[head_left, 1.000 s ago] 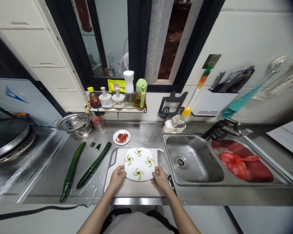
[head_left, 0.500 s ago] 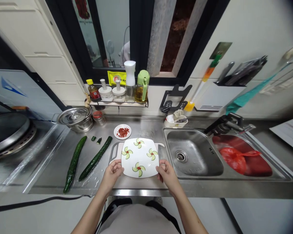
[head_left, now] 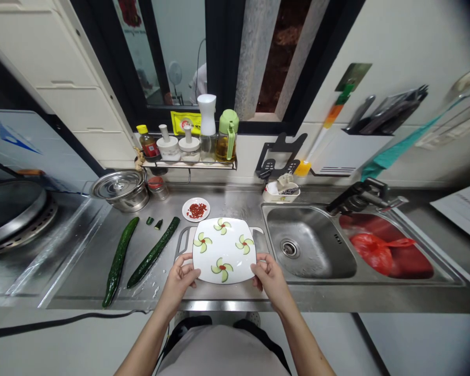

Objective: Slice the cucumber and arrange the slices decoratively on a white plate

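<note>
A white squarish plate is held level over the cutting board, gripped at its two near corners. My left hand pinches the left edge, thumb on top and fingers beneath. On the right edge, my right hand has the same thumb-over grip. Several pinwheels of cucumber slices with red centres lie on the plate, one of them the near pinwheel. Behind it sits a small white dish of chopped red pieces. Most of the board is hidden under the plate.
Left of the board lie a whole cucumber, a cut cucumber and small cucumber ends. A lidded steel pot stands behind them. At right is the sink with a red plastic bag. A condiment shelf hangs on the wall.
Both hands still hold the plate. It appears slightly larger and closer, as if lifted a little, and the view has shifted slightly.
</note>
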A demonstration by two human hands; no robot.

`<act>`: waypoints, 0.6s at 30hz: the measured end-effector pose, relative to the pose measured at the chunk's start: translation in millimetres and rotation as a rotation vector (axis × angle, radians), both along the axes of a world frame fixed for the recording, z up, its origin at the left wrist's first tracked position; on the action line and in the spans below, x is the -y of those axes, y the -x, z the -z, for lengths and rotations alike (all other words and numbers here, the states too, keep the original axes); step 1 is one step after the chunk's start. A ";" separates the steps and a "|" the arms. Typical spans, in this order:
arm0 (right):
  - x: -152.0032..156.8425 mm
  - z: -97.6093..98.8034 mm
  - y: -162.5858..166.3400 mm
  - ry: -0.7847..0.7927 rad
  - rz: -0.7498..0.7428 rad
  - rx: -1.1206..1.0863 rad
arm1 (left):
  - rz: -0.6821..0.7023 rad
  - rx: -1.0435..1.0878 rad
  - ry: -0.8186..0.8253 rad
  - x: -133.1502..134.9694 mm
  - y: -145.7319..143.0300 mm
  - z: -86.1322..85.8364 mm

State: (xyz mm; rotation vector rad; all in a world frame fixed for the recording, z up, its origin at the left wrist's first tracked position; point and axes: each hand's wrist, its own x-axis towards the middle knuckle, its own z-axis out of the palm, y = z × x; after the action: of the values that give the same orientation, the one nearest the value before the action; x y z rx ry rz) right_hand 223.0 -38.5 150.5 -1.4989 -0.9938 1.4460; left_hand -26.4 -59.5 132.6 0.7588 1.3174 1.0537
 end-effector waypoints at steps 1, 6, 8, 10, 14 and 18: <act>0.0 -0.7 0.5 -0.001 0.004 -0.004 | 0.005 0.026 0.012 0.5 -1.1 -0.5; 1.7 2.4 1.7 -0.011 0.056 -0.039 | -0.006 0.130 0.059 1.6 -5.4 -1.2; 5.1 4.7 3.1 -0.003 0.109 -0.087 | -0.014 0.159 0.054 1.6 -7.9 1.0; 10.7 6.7 5.8 0.047 0.138 -0.175 | -0.006 0.186 0.051 2.1 -12.0 4.5; 26.5 15.9 6.8 0.174 0.214 -0.354 | 0.066 0.233 0.076 7.0 -27.3 11.2; 51.4 36.2 -21.2 0.197 0.461 -0.348 | 0.286 0.329 0.086 13.5 -50.5 17.5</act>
State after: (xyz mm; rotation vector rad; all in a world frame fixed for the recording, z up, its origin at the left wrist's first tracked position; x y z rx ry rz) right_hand 244.2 -90.0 114.3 -1.4269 -0.2768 1.4215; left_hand 24.1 -73.0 115.2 0.6541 0.9360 0.8440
